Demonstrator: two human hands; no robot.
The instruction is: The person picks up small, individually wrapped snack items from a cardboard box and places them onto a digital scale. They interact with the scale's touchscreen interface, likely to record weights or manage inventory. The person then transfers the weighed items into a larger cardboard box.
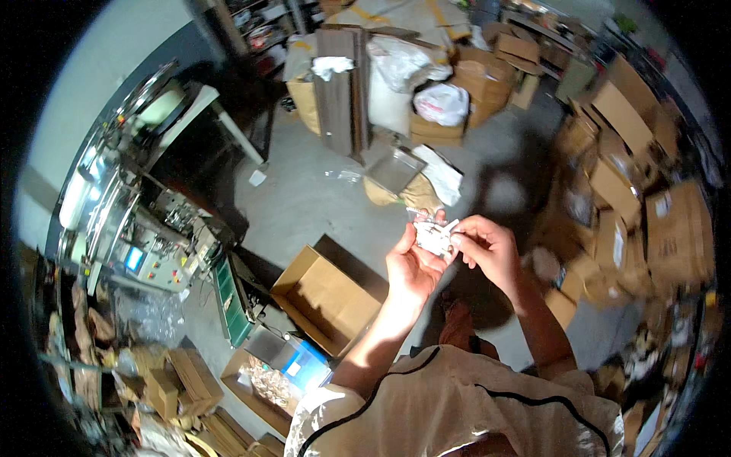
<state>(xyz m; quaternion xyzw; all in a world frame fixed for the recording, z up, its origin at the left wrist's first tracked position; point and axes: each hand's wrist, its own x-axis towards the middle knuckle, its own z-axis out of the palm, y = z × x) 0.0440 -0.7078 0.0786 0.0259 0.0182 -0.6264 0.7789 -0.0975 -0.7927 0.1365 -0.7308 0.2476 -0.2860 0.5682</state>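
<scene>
My left hand (pixel 411 263) is turned palm up, its fingers curled around a small clear plastic bag with white pieces (pixel 433 238). At the bag's right side my right hand (pixel 491 247) pinches a small white piece (pixel 454 226) between thumb and fingers. Whether that piece is loose or part of the bag's contents is too small to tell. Both hands are held close together in front of my body, above the floor. The bag's lower part is hidden by my left fingers and palm.
An open cardboard box (pixel 320 297) stands left of my hands, beside a green conveyor belt (pixel 231 298) leading from a machine (pixel 145 263). Nearer is a box of small pale parts (pixel 266 385) with a blue bin (pixel 304 365). A metal tray (pixel 394 169) lies ahead; cartons (pixel 620 190) crowd the right.
</scene>
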